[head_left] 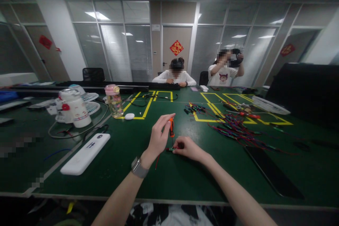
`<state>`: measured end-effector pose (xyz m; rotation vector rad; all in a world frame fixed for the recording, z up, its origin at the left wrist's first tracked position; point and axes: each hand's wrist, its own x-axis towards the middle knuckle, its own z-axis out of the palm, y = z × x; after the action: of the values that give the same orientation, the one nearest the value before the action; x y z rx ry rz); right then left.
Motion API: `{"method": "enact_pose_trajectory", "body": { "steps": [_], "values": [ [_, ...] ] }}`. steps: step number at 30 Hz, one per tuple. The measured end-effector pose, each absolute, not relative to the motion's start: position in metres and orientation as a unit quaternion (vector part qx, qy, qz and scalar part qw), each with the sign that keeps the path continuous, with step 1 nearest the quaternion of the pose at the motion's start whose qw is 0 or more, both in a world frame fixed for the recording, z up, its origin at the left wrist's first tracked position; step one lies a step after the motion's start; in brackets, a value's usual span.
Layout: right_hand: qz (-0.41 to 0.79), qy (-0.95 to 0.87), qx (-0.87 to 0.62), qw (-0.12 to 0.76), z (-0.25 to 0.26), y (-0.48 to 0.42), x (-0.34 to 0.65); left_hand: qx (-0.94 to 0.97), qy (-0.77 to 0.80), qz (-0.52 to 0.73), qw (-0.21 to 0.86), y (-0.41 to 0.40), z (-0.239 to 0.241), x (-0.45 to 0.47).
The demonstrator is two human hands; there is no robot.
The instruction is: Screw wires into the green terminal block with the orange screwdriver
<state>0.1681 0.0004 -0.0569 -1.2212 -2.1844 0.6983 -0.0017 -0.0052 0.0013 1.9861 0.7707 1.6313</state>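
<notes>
My left hand is closed around an orange-and-black screwdriver, held upright with its shaft pointing down. Under the tip lies a small green terminal block on the table. My right hand pinches this block from the right side, its fingertips partly hiding it. From the block a short red wire runs toward me, beneath my left wrist.
Tangled coloured wires with small connectors spread over the right of the green table. A black phone-like slab lies nearer me. Leftward are a white power bank, a bottle and a white jug. Two people sit opposite.
</notes>
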Motion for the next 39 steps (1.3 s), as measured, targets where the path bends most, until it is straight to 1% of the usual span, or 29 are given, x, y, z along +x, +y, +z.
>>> {"method": "enact_pose_trajectory", "body": {
  "steps": [2, 4, 6, 9, 11, 13, 17, 19, 21, 25, 27, 29, 34, 36, 37, 39],
  "values": [
    [0.26, -0.81, -0.453, 0.268, -0.0564, 0.0003, 0.1677, 0.707, 0.259, 0.586, 0.299, -0.0049, 0.0015, -0.0007],
    [0.259, -0.808, -0.457, 0.267, -0.056, -0.0002, 0.1672, 0.695, 0.258, 0.586, 0.327, -0.0042, 0.0016, -0.0012],
    [0.256, -0.808, -0.458, 0.267, -0.056, -0.0004, 0.1669, 0.699, 0.277, 0.592, 0.288, -0.0036, 0.0017, -0.0029],
    [0.258, -0.809, -0.453, 0.27, -0.0567, 0.0, 0.1671, 0.712, 0.311, 0.6, 0.191, -0.0035, 0.0015, -0.0054],
    [0.261, -0.809, -0.451, 0.272, -0.0573, 0.0006, 0.1676, 0.724, 0.315, 0.59, 0.168, -0.0037, 0.0013, -0.0055],
    [0.259, -0.81, -0.45, 0.273, -0.058, 0.0012, 0.1682, 0.731, 0.296, 0.58, 0.202, -0.0039, 0.0014, -0.0045],
    [0.256, -0.812, -0.449, 0.27, -0.0592, 0.0019, 0.1691, 0.693, 0.245, 0.571, 0.366, -0.0035, 0.0039, -0.0025],
    [0.256, -0.813, -0.448, 0.269, -0.0593, 0.0019, 0.1693, 0.672, 0.243, 0.571, 0.403, -0.0027, 0.0056, -0.0025],
    [0.258, -0.812, -0.449, 0.268, -0.0587, 0.0013, 0.1694, 0.661, 0.25, 0.584, 0.399, -0.001, 0.0063, -0.0029],
    [0.265, -0.807, -0.455, 0.267, -0.0568, -0.0004, 0.169, 0.654, 0.283, 0.614, 0.339, 0.0028, 0.0041, -0.0033],
    [0.267, -0.808, -0.451, 0.269, -0.0559, -0.001, 0.1687, 0.657, 0.288, 0.614, 0.329, 0.0033, 0.0028, -0.0032],
    [0.266, -0.809, -0.45, 0.269, -0.0551, -0.0012, 0.1682, 0.665, 0.274, 0.6, 0.35, 0.0027, 0.0025, -0.0029],
    [0.259, -0.811, -0.454, 0.263, -0.054, -0.0017, 0.1675, 0.653, 0.229, 0.561, 0.455, 0.0003, 0.0043, -0.0022],
    [0.258, -0.812, -0.453, 0.263, -0.0538, -0.0018, 0.1676, 0.65, 0.239, 0.568, 0.445, 0.0004, 0.0041, -0.0023],
    [0.256, -0.812, -0.454, 0.262, -0.0538, -0.0018, 0.1677, 0.654, 0.25, 0.576, 0.422, 0.0005, 0.0036, -0.0025],
    [0.254, -0.812, -0.457, 0.261, -0.0541, -0.0017, 0.1678, 0.673, 0.281, 0.593, 0.342, 0.0003, 0.0023, -0.0031]
  ]
}}
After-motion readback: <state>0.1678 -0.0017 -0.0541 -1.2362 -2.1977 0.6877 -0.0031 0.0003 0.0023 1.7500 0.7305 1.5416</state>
